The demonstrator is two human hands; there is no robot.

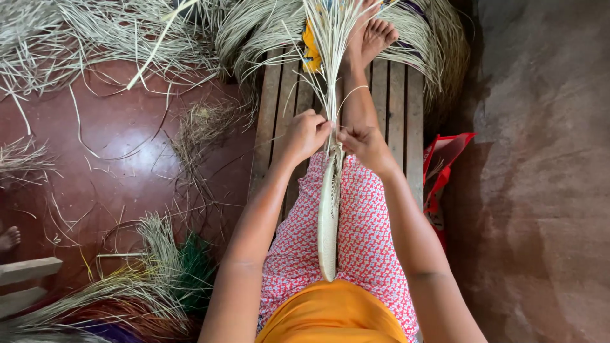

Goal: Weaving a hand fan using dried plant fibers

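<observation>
We see the left hand [305,134] and the right hand [363,141] side by side, fingers pinched narrow on pale straw strands [332,76] at the top of a woven straw band [328,216]. The band lies along the lap, on the patterned red-and-white trousers [365,235], above a slatted wooden bench [397,95]. The strands fan out toward the bare feet [375,32]. A red bag [445,159] stands open just right of the bench; we cannot tell its contents. Loose straw heaps [95,38] lie on the red floor [114,171].
</observation>
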